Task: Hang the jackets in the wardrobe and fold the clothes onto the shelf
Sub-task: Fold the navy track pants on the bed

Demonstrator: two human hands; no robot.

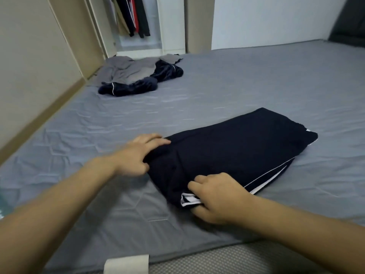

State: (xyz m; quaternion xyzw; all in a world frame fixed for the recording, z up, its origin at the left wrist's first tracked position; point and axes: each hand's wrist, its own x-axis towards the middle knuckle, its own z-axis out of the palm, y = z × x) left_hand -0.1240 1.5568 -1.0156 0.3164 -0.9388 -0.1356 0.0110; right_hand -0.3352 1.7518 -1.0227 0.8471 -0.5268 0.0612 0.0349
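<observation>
Folding step: left hand (136, 155) and right hand (215, 196) grip navy garment (237, 147) edge; next fold toward 2 o'clock.

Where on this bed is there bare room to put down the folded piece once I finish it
The grey quilted mattress lies bare right of the crumpled grey and navy clothes pile, up to the white wall. Another bare strip runs between that pile and the folded navy garment with white piping. The near edge is crowded by your left hand and right hand.
</observation>
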